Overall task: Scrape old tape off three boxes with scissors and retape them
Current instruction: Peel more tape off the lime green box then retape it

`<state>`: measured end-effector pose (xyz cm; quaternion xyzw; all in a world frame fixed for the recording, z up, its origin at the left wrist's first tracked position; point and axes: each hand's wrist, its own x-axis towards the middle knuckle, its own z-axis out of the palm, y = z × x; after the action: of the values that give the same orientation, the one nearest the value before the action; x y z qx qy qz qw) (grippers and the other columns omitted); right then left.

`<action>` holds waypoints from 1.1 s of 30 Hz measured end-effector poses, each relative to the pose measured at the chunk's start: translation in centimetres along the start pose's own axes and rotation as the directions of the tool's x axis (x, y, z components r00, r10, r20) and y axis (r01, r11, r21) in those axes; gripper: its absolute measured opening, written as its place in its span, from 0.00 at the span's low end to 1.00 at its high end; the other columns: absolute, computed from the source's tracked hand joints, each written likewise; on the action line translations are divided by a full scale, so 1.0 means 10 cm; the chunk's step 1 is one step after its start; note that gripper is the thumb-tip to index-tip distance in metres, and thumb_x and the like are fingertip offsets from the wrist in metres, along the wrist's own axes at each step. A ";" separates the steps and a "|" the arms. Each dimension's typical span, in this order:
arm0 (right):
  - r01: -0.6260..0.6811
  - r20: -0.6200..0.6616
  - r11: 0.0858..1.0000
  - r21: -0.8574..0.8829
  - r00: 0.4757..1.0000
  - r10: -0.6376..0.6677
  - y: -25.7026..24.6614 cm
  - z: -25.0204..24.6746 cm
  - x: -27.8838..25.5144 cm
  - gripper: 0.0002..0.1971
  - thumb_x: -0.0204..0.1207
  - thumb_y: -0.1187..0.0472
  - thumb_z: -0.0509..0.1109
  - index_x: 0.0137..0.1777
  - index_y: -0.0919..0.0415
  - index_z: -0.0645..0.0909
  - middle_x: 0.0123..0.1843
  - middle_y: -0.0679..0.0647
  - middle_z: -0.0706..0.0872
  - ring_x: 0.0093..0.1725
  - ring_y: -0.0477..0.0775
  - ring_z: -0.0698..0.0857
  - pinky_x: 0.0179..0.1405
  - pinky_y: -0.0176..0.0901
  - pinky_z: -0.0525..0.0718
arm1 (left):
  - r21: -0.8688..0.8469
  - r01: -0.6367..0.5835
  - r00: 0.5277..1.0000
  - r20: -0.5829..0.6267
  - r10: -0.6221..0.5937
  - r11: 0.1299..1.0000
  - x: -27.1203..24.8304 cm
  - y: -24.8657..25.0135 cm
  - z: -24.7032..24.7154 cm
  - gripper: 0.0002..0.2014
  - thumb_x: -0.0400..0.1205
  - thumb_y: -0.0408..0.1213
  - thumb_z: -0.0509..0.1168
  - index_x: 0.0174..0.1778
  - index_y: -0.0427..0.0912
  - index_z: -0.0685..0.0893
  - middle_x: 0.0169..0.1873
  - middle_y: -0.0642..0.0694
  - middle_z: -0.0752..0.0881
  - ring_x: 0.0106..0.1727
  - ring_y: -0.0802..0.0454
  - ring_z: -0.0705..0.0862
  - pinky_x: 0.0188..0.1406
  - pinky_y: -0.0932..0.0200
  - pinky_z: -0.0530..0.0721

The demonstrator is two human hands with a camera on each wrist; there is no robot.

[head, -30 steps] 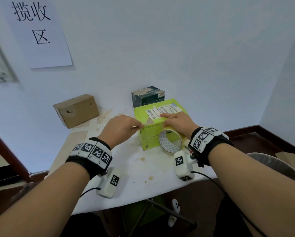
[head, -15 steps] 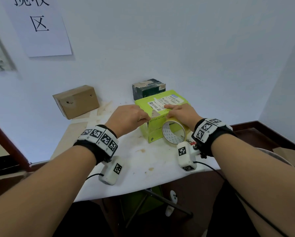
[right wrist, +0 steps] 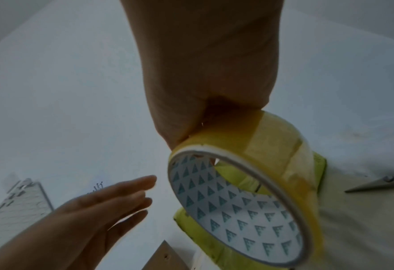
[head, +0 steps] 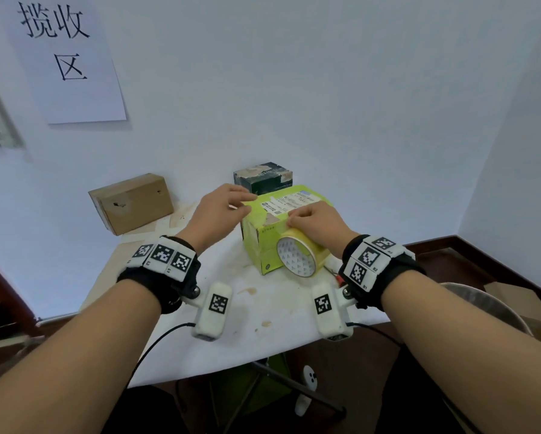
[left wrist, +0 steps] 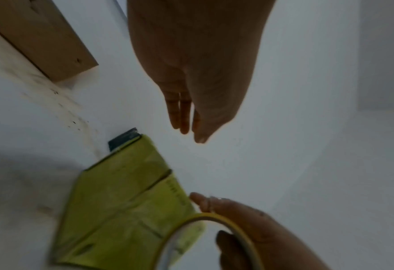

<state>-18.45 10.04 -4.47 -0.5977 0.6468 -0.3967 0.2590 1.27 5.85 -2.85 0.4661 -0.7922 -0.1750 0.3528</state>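
Right hand point(head: 316, 225) wrapped around tape roll point(head: 300, 256), pressed against green box point(head: 264, 245) on counter point(head: 263, 311). Left hand point(head: 219, 211) loose, fingers straight, at box's top corner. Scissors point(right wrist: 376, 182) just beside box. Brown box point(head: 131, 202) and dark box point(head: 263, 177) behind, by wall.

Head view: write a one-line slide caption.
Right hand holds tape roll against green box; left hand hovers open beside it.

Head view: high, looking forward and down over worktop point(head: 263, 308) toward far wall. Wrist views: close, low, looking along each hand; all three share green box point(head: 263, 245) and tape roll point(head: 297, 258).
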 end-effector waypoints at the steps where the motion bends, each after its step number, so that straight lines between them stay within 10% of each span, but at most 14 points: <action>1: -0.005 -0.007 1.000 -0.003 1.000 0.005 -0.02 0.00 -0.02 0.07 0.75 0.58 0.71 0.46 0.60 0.90 0.55 0.49 0.88 0.57 0.50 0.83 0.54 0.42 0.81 | -0.078 0.080 0.997 0.006 -0.080 0.994 0.01 0.06 0.00 0.09 0.82 0.39 0.67 0.56 0.49 0.89 0.52 0.56 0.83 0.47 0.61 0.81 0.43 0.74 0.74; 6: -0.017 -0.019 1.000 0.013 1.000 0.018 -0.16 0.02 -0.10 0.08 0.75 0.54 0.72 0.35 0.51 0.87 0.40 0.48 0.86 0.44 0.50 0.82 0.44 0.44 0.80 | -0.235 0.267 0.933 0.308 -0.189 0.935 0.01 0.32 0.11 0.17 0.77 0.51 0.72 0.49 0.40 0.90 0.42 0.49 0.89 0.42 0.59 0.84 0.42 0.68 0.79; 12: -0.037 -0.081 0.999 0.024 0.996 0.039 -0.22 0.00 -0.16 0.15 0.77 0.57 0.70 0.48 0.72 0.88 0.51 0.66 0.89 0.41 0.53 0.79 0.45 0.52 0.82 | -0.298 0.332 0.914 0.337 -0.226 0.895 0.07 0.39 0.15 0.10 0.75 0.37 0.76 0.47 0.34 0.88 0.36 0.46 0.86 0.37 0.56 0.81 0.39 0.67 0.81; 17: -0.051 -0.103 0.997 0.060 0.993 0.057 -0.21 0.00 -0.18 0.16 0.79 0.57 0.68 0.50 0.72 0.87 0.54 0.67 0.88 0.41 0.52 0.79 0.53 0.54 0.83 | -0.267 0.415 0.864 0.416 -0.285 0.870 0.09 0.47 0.13 0.04 0.75 0.34 0.75 0.39 0.40 0.86 0.32 0.50 0.85 0.34 0.60 0.82 0.34 0.70 0.81; 22: -0.097 -0.014 0.995 -0.040 0.995 0.096 -0.20 0.00 -0.21 0.17 0.80 0.50 0.66 0.41 0.65 0.82 0.39 0.58 0.79 0.40 0.55 0.76 0.40 0.47 0.74 | -0.239 0.435 0.852 0.421 -0.311 0.868 0.08 0.48 0.16 0.05 0.76 0.31 0.74 0.36 0.40 0.85 0.32 0.49 0.85 0.34 0.59 0.81 0.34 0.69 0.81; 27: -0.278 0.137 0.956 0.096 0.955 0.264 -0.16 -0.10 -0.16 0.41 0.60 0.29 0.69 0.63 0.62 0.76 0.60 0.52 0.84 0.57 0.54 0.83 0.54 0.47 0.83 | -0.284 0.414 0.873 0.393 -0.289 0.865 0.08 0.44 0.19 0.06 0.78 0.32 0.73 0.35 0.40 0.85 0.32 0.48 0.84 0.35 0.57 0.81 0.38 0.67 0.81; 30: -0.328 0.200 0.896 0.300 0.940 0.277 -0.16 -0.18 -0.20 0.31 0.69 0.44 0.71 0.70 0.58 0.76 0.64 0.57 0.84 0.61 0.59 0.84 0.60 0.52 0.82 | -0.320 0.386 0.887 0.388 -0.252 0.865 0.08 0.42 0.18 0.05 0.77 0.35 0.74 0.38 0.38 0.86 0.34 0.46 0.84 0.36 0.56 0.81 0.40 0.67 0.81; 33: -0.341 0.254 0.852 0.397 0.933 0.255 -0.19 -0.28 -0.24 0.21 0.76 0.57 0.67 0.68 0.61 0.76 0.57 0.58 0.84 0.49 0.58 0.84 0.42 0.46 0.83 | -0.337 0.337 0.921 0.314 -0.233 0.879 0.09 0.43 0.18 0.04 0.78 0.34 0.73 0.39 0.38 0.86 0.35 0.47 0.85 0.36 0.57 0.81 0.37 0.68 0.80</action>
<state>-19.24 13.04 -1.67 -0.4522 0.5989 -0.4260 0.5053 -2.93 7.09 -1.12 0.4727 -0.7041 -0.4376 0.2988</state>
